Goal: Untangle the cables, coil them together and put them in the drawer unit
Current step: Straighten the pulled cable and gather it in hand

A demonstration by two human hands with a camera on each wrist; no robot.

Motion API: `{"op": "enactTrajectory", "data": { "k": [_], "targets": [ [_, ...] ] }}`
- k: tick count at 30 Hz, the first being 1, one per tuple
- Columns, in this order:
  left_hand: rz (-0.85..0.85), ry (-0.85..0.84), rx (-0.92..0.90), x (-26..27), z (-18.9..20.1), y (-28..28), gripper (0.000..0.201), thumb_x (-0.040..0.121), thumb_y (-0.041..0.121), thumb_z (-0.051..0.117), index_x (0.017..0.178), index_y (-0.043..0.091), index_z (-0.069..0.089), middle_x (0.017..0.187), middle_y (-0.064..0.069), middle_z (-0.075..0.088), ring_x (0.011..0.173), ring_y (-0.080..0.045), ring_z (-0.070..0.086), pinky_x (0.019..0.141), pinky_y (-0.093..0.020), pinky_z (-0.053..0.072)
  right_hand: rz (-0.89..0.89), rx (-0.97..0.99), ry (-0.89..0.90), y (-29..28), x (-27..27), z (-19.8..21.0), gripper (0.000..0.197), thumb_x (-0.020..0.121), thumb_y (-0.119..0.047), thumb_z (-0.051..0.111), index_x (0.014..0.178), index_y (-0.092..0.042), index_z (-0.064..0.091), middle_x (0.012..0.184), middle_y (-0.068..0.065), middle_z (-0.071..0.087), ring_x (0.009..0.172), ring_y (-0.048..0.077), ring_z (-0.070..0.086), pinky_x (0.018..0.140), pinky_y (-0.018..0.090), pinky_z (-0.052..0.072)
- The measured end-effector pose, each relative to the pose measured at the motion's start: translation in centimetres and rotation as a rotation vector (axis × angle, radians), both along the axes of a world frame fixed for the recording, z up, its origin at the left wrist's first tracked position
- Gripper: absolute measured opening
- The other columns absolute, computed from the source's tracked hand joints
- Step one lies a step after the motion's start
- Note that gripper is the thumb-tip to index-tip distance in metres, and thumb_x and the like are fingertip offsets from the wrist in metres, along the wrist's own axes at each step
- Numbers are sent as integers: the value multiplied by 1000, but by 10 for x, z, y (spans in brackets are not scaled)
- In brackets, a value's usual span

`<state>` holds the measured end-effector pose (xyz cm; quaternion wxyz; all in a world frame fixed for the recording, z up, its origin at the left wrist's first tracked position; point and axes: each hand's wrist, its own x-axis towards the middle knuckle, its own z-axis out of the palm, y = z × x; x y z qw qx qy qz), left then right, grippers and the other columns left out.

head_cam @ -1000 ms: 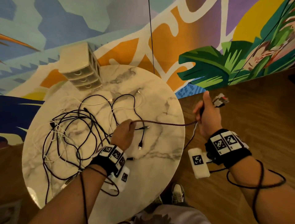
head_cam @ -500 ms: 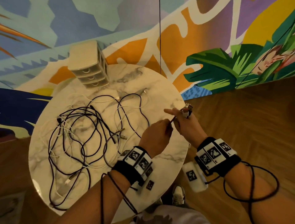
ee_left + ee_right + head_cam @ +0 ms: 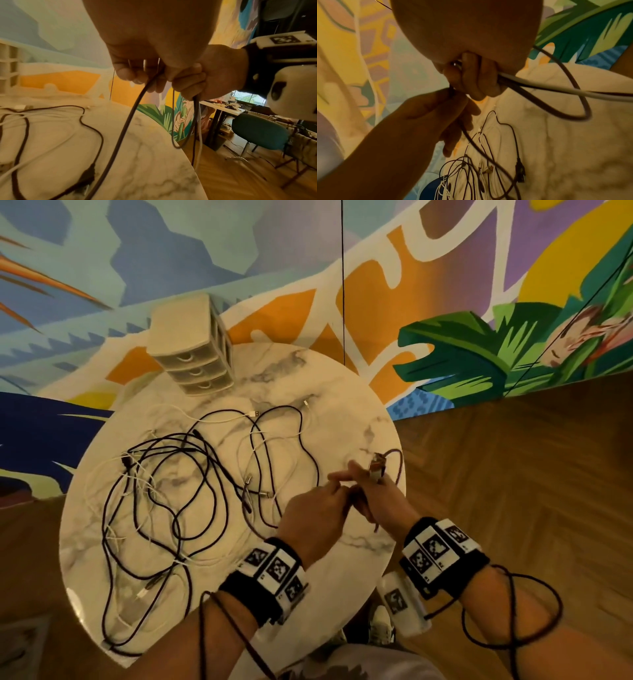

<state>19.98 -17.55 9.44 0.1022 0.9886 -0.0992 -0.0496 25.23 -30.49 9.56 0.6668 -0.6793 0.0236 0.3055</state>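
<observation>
The dark cable (image 3: 397, 467) being worked on is held up between both hands over the right edge of the round marble surface (image 3: 342, 412). The right hand (image 3: 380, 501) curls its fingers round a small loop of that cable, with a plug end (image 3: 376, 467) sticking up above the knuckles; the loop hangs just past the rim, over the wooden floor (image 3: 513, 474). The left hand (image 3: 315, 515) touches the right one and pinches the same cable between thumb and fingers, and from there the strand runs down to the surface. The remaining tangle of black and white cables (image 3: 164, 491) sprawls over the left and middle of the surface, well apart from the hands, some loops reaching close to the near-left rim. The drawer unit (image 3: 191, 354) stands at the far edge, against the painted wall (image 3: 445, 285), its three drawers closed. Bare marble lies between the tangle and the drawer unit, and also near the right rim.
</observation>
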Motion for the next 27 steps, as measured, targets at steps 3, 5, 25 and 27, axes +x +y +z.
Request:
{"op": "enactTrajectory", "data": {
  "k": [3,5,25,27],
  "targets": [
    [36,11,-36,-2,-4,-2,28,102,31,34,115,19,55,101,-1,58,83,-23,59,57,-32,36,44,-4,-2,-1,-1,0,40,100,-35,40,105,-7,69,37,-10,40,36,4,31,44,16,27],
    [55,40,-38,-3,-10,0,27,101,31,34,111,17,55,102,-1,57,83,-25,59,58,-33,35,60,-8,-37,-3,1,2,42,100,-35,38,104,-7,69,40,-9,39,36,4,32,41,15,28],
    [670,-285,-366,22,-44,132,23,96,15,50,93,-1,66,94,-17,60,83,-27,56,74,-26,37,-670,363,-193,-31,42,60,52,101,-42,36,59,-16,51,47,0,50,42,13,31,41,23,16],
    [677,-59,-272,20,-47,143,29,98,22,45,89,2,64,87,-19,64,81,-34,61,74,-35,44,-733,404,-184,-37,48,65,51,101,-42,37,60,-14,51,47,1,50,38,11,32,40,21,15]
  ]
}}
